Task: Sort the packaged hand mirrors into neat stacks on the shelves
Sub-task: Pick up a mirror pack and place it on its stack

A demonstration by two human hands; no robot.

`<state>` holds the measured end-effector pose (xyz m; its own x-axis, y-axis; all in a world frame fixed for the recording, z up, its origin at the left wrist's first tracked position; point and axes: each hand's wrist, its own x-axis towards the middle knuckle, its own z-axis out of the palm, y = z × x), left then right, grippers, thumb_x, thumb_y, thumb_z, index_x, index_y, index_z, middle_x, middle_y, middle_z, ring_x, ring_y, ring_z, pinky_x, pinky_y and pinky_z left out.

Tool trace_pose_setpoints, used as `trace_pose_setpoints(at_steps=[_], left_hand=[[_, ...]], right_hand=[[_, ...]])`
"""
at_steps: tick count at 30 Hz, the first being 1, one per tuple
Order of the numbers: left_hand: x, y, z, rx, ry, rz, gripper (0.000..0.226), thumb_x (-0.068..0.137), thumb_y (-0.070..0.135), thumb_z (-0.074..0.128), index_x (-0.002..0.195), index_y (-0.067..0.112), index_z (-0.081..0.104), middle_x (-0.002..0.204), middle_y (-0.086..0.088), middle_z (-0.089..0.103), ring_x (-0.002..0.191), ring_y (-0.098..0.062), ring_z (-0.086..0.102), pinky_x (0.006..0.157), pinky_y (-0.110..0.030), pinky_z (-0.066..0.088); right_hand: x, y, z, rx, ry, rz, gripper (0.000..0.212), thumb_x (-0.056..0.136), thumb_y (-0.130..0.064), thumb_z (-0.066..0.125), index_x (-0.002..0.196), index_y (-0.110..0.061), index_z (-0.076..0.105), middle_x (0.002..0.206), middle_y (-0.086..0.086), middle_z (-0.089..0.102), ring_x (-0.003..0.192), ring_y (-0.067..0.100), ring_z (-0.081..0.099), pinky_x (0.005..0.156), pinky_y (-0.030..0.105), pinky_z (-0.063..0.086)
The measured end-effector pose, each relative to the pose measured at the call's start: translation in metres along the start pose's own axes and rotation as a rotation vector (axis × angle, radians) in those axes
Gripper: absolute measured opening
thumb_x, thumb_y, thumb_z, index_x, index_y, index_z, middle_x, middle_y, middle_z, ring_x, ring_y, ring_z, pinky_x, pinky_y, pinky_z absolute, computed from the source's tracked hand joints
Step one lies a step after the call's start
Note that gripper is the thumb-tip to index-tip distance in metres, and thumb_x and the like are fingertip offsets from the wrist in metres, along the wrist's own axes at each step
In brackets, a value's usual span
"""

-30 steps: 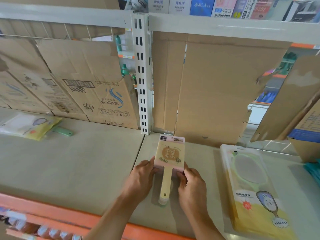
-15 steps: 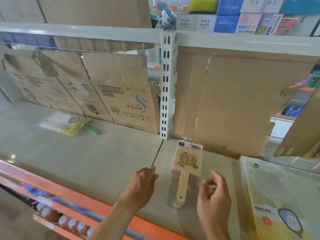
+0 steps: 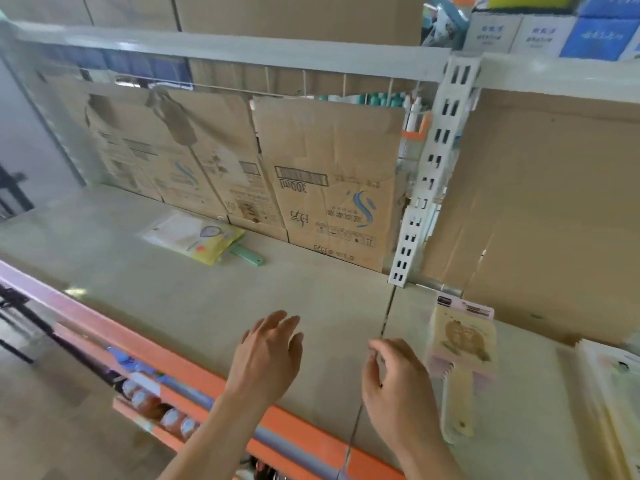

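A small stack of pink-backed hand mirrors (image 3: 462,344) with cream handles lies on the beige shelf (image 3: 207,306), right of centre. My right hand (image 3: 398,386) hovers just left of that stack, fingers loosely curled, holding nothing. Further left, my left hand (image 3: 268,355) floats over bare shelf with fingers spread and relaxed. A yellow-and-white packaged mirror with a green handle (image 3: 201,239) lies alone at the back left, well beyond both hands. At the right edge sits a stack of larger packaged mirrors (image 3: 616,386), partly cut off.
Flattened cardboard sheets (image 3: 325,188) line the back of the shelf. A white slotted upright (image 3: 426,188) divides the two bays. The shelf's orange front rail (image 3: 294,434) runs below my hands, with bottles on the lower shelf (image 3: 156,403). Boxes stand on the upper shelf (image 3: 540,32).
Both hands have let go of the pink mirror stack and drifted left, away from it. The view has swung left, bringing the yellow packaged mirror closer to centre.
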<state>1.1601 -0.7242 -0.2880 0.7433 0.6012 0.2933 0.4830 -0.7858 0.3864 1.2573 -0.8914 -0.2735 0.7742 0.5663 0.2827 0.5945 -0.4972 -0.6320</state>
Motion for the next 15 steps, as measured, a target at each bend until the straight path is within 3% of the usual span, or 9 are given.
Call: trace_pose_setpoints(at_steps=[2,4,6,7,10,15], left_hand=[[0.003,-0.015,-0.009,0.093,-0.057,-0.082,0.042,0.085,0.036,0.048,0.119,0.019,0.066,0.126,-0.011,0.062,0.113,-0.031,0.061,0.091,-0.046,0.048],[0.006,-0.035,-0.016,0.168,-0.203,-0.161,0.05,0.097,0.047,0.034,0.144,0.029,0.039,0.154,-0.008,0.031,0.142,-0.026,0.028,0.113,-0.046,0.024],[0.011,-0.058,-0.023,0.252,-0.353,-0.206,0.061,0.096,0.058,0.025,0.151,0.036,0.012,0.161,-0.005,0.004,0.148,-0.025,0.0,0.117,-0.048,0.001],[0.013,-0.068,-0.025,0.278,-0.416,-0.218,0.064,0.094,0.061,0.022,0.151,0.038,0.004,0.161,-0.004,-0.002,0.148,-0.025,-0.006,0.117,-0.05,-0.004],[0.013,-0.086,-0.026,0.268,-0.543,-0.232,0.068,0.091,0.067,0.018,0.149,0.041,-0.006,0.16,-0.002,-0.012,0.147,-0.026,-0.012,0.117,-0.053,-0.003],[0.015,-0.094,-0.026,0.254,-0.561,-0.155,0.068,0.093,0.064,0.023,0.15,0.039,-0.003,0.16,-0.003,-0.011,0.147,-0.029,-0.01,0.116,-0.053,0.002]], right_hand=[[0.003,-0.009,0.012,-0.065,-0.122,0.029,0.027,0.088,-0.018,0.057,0.114,-0.013,0.064,0.112,-0.001,0.061,0.109,0.017,0.057,0.09,0.022,0.042],[0.007,-0.02,0.024,-0.16,-0.209,0.032,0.03,0.09,-0.025,0.056,0.117,-0.012,0.061,0.118,0.002,0.058,0.117,0.023,0.052,0.096,0.029,0.041],[0.013,-0.032,0.038,-0.263,-0.332,0.076,0.043,0.094,-0.036,0.046,0.132,-0.016,0.048,0.137,0.006,0.045,0.134,0.031,0.036,0.106,0.037,0.034],[0.015,-0.038,0.045,-0.302,-0.411,0.117,0.052,0.097,-0.043,0.038,0.143,-0.02,0.034,0.15,0.006,0.029,0.142,0.032,0.021,0.112,0.04,0.025],[0.022,-0.053,0.067,-0.33,-0.546,0.192,0.063,0.097,-0.053,0.029,0.151,-0.031,0.004,0.16,0.0,-0.005,0.146,0.033,-0.008,0.116,0.047,0.006],[0.042,-0.073,0.104,-0.411,-0.546,0.232,0.066,0.095,-0.056,0.027,0.151,-0.031,0.003,0.16,0.003,-0.008,0.144,0.039,-0.008,0.114,0.054,0.004]])
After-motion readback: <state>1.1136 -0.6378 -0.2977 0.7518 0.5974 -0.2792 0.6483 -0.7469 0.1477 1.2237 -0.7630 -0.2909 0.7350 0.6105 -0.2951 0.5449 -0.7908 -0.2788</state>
